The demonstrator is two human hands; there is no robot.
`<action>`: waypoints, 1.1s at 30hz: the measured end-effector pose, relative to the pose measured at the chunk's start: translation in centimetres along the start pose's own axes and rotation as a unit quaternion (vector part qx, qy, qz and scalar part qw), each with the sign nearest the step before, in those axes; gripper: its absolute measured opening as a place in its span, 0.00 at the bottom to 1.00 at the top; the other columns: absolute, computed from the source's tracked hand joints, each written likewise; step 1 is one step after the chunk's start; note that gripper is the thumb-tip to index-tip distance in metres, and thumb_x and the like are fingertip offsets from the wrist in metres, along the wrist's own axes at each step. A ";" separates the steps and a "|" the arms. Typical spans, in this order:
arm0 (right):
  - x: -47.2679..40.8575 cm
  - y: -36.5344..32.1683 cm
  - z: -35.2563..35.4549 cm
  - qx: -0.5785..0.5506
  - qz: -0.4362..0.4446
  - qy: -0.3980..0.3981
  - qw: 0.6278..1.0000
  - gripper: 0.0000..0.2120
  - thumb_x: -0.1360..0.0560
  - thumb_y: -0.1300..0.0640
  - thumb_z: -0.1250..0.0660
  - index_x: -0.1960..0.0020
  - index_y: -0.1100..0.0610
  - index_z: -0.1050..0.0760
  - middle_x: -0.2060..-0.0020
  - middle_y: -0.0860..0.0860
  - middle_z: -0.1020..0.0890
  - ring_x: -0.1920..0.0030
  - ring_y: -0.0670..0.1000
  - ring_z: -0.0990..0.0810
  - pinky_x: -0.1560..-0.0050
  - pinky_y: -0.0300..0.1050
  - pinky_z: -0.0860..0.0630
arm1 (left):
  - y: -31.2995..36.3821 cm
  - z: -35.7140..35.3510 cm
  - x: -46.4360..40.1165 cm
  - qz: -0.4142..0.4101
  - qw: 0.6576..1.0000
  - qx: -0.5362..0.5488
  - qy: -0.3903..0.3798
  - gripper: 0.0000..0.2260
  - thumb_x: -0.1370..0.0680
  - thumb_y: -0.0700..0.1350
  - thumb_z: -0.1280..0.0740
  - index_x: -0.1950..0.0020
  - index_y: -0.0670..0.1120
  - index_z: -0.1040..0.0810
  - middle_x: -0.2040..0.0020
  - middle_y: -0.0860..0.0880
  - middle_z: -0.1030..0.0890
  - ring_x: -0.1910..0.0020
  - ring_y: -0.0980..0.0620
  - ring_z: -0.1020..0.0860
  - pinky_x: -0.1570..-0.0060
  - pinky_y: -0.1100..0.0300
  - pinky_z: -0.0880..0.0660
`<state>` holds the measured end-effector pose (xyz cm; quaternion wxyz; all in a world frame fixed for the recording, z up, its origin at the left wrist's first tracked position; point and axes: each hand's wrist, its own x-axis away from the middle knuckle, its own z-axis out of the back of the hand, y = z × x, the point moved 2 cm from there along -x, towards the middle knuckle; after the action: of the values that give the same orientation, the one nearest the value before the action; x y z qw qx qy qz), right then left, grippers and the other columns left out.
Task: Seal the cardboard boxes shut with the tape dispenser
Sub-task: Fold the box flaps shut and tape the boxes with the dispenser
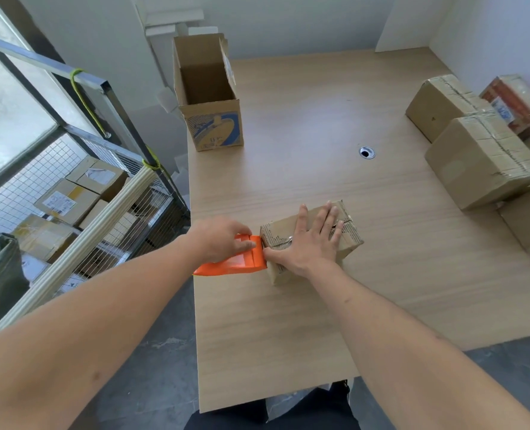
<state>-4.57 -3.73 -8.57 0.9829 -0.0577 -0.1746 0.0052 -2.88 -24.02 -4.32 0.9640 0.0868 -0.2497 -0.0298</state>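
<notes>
While the right hand (307, 243) lies flat, fingers straight, on the small cardboard box (312, 240), the left hand (223, 238) grips the orange tape dispenser (235, 259), whose front edge touches the box's left end. The dispenser's long axis runs left to right, pointing at the box. Left and beyond the box stands an open carton (208, 97); to its right sit sealed boxes (481, 156) on the table (288, 321).

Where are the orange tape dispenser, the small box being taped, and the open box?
tape dispenser (242, 262): head view, orange side.
small box (349, 235): head view, top flap.
open box (214, 125): head view, printed front wall.
</notes>
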 end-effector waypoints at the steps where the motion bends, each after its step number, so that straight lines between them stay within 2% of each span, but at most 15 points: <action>1: 0.0 0.0 0.0 0.001 0.001 -0.001 1.000 0.71 0.46 0.11 0.48 0.18 0.53 0.67 0.23 0.69 0.69 0.24 0.66 0.75 0.25 0.67 0.69 | 0.0 -0.2 0.4 -0.009 1.000 -0.012 0.024 0.22 0.20 0.68 0.42 0.29 0.63 0.27 0.34 0.54 0.22 0.35 0.48 0.25 0.50 0.54 0.34; 4: -0.1 0.0 -0.1 0.008 0.000 -0.007 1.000 0.71 0.45 0.12 0.48 0.18 0.53 0.67 0.24 0.69 0.70 0.24 0.66 0.76 0.25 0.67 0.70 | -0.1 -1.3 1.8 -0.023 0.995 -0.037 0.089 0.22 0.19 0.67 0.43 0.28 0.63 0.28 0.34 0.54 0.21 0.35 0.49 0.25 0.54 0.56 0.37; 9: -0.3 0.1 -0.2 0.012 -0.001 -0.007 1.000 0.69 0.44 0.14 0.47 0.18 0.53 0.67 0.23 0.69 0.69 0.24 0.66 0.75 0.25 0.68 0.68 | -0.1 -2.4 2.0 -0.026 0.992 -0.050 0.116 0.22 0.19 0.67 0.46 0.27 0.63 0.31 0.36 0.53 0.20 0.38 0.48 0.22 0.57 0.55 0.35; 16: -0.1 0.1 0.0 0.009 0.003 -0.013 1.000 0.70 0.47 0.14 0.50 0.18 0.53 0.66 0.23 0.69 0.69 0.24 0.66 0.75 0.25 0.68 0.68 | 0.8 -1.8 1.1 0.034 0.996 0.027 0.074 0.19 0.19 0.65 0.41 0.34 0.59 0.23 0.38 0.52 0.20 0.38 0.47 0.24 0.53 0.55 0.36; 21: -0.3 0.2 -0.5 0.021 0.013 -0.019 1.000 0.69 0.43 0.15 0.45 0.18 0.53 0.67 0.24 0.70 0.70 0.25 0.67 0.76 0.25 0.69 0.68 | -4.0 -4.7 2.6 0.025 0.995 -0.097 0.021 0.19 0.20 0.68 0.43 0.36 0.61 0.23 0.42 0.51 0.19 0.42 0.45 0.21 0.50 0.51 0.26; 23: -0.7 0.4 -0.6 0.025 0.012 -0.011 1.000 0.69 0.43 0.15 0.44 0.18 0.53 0.67 0.24 0.70 0.70 0.25 0.67 0.76 0.25 0.69 0.68 | -6.4 -5.8 3.4 0.052 0.995 -0.076 0.045 0.20 0.21 0.70 0.46 0.35 0.65 0.27 0.43 0.50 0.19 0.45 0.45 0.20 0.54 0.52 0.28; 26: -0.5 0.4 -0.6 0.019 0.017 -0.014 1.000 0.69 0.43 0.15 0.44 0.18 0.53 0.67 0.24 0.69 0.70 0.24 0.67 0.76 0.25 0.68 0.69 | -7.2 -5.5 3.0 0.052 0.992 -0.066 0.092 0.23 0.22 0.73 0.50 0.32 0.67 0.30 0.44 0.49 0.18 0.46 0.44 0.19 0.58 0.52 0.31; 30: -0.5 0.3 -0.4 0.024 0.019 -0.012 0.999 0.68 0.43 0.16 0.44 0.18 0.53 0.67 0.23 0.69 0.69 0.24 0.66 0.75 0.25 0.68 0.69 | -6.5 -3.5 2.5 0.033 0.986 -0.034 0.160 0.25 0.22 0.73 0.53 0.30 0.66 0.34 0.49 0.46 0.17 0.53 0.42 0.18 0.60 0.53 0.26; 33: -0.7 0.2 0.1 0.045 0.075 -0.034 0.996 0.68 0.43 0.20 0.39 0.18 0.53 0.66 0.23 0.69 0.68 0.24 0.67 0.74 0.24 0.68 0.68 | -6.3 -2.7 3.0 0.015 0.983 0.022 0.184 0.27 0.22 0.72 0.51 0.25 0.65 0.37 0.50 0.44 0.17 0.53 0.41 0.19 0.59 0.51 0.25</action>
<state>-5.28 -3.52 -8.73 0.9748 -0.0259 -0.2028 0.0889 0.94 -30.07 -6.34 0.9916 0.1082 -0.0704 0.0064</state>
